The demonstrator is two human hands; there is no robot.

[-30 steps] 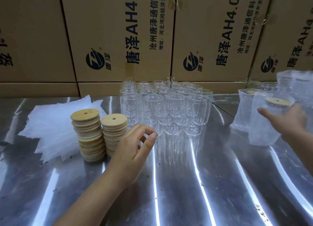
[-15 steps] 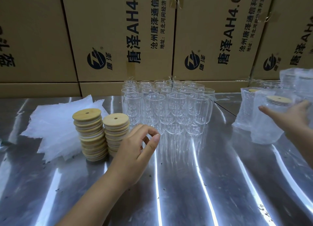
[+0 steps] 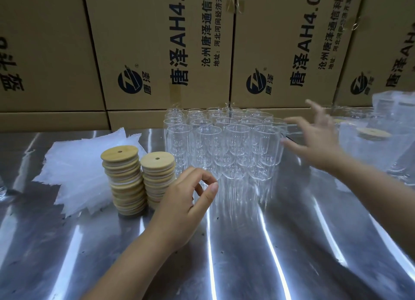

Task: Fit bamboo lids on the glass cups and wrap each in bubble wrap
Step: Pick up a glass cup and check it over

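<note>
Right hand [image 3: 314, 140] spread beside glass cups [image 3: 224, 142], left hand [image 3: 186, 200] empty

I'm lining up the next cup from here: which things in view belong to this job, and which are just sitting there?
Part of the job:
- clear glass cups, bunched mid-table
- two stacks of round bamboo lids
- pile of clear bubble-wrap sheets
- wrapped, lidded cups, far right
- left hand and right hand, both empty

Just there:
- printed brown cardboard cartons behind
- shiny metal table
</note>
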